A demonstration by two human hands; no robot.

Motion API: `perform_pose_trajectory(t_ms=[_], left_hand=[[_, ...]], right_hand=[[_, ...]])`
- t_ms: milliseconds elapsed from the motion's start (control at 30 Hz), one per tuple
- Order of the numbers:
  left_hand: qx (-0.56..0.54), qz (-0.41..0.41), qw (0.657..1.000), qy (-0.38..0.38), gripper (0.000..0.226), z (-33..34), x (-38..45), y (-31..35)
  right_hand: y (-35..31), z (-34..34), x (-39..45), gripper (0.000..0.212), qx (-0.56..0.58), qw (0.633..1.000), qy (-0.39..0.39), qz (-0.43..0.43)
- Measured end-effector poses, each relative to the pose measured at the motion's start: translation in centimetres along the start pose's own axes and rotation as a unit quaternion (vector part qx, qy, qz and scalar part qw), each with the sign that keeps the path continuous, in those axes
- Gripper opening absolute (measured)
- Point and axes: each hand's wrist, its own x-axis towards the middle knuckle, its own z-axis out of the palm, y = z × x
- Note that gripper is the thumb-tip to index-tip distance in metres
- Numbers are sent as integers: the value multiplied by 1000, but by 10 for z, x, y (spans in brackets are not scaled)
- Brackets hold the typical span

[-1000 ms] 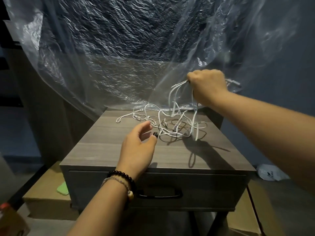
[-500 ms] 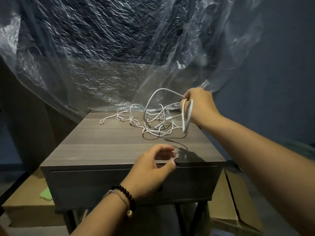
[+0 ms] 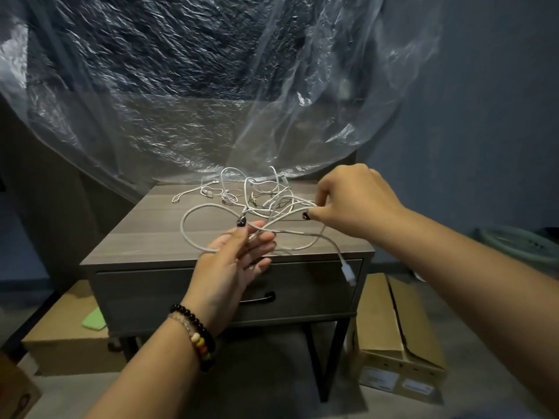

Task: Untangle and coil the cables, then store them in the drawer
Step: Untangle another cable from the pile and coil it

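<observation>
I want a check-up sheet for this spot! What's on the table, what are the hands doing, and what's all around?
Surface: grey wood nightstand top, lit from above.
Job's things: white cables in a tangle on the top; drawer shut, with a dark handle.
Clutter: nothing seen on the top besides the cables.
Grippers: left hand with fingers straight, a cable loop lying across them; right hand pinches strands at the tangle's edge.
Cables: one plug hangs over the front edge, in front of the drawer.
Surroundings: clear plastic sheet behind; cardboard boxes on the floor at both sides; a green thing on the left box.
</observation>
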Motion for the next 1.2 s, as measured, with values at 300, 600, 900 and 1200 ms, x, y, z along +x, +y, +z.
perform_pose_trajectory(t_ms=[300,600,900,1200], left_hand=[[43,-44,998,8,35,-18,-23,-8],[240,-244,927,-153,32,-21,-51,-33],[274,-203,913,-225,15,-26,-45,-30],[224,-104,949,-198,25,-24,-41,-6]], right_hand=[[-5,31,-56,22,355,926,-50,117],[-2,80,-83,16,489,852,36,183],[19,95,-81,12,331,939,31,85],[7,92,-94,88,237,968,-23,-74]])
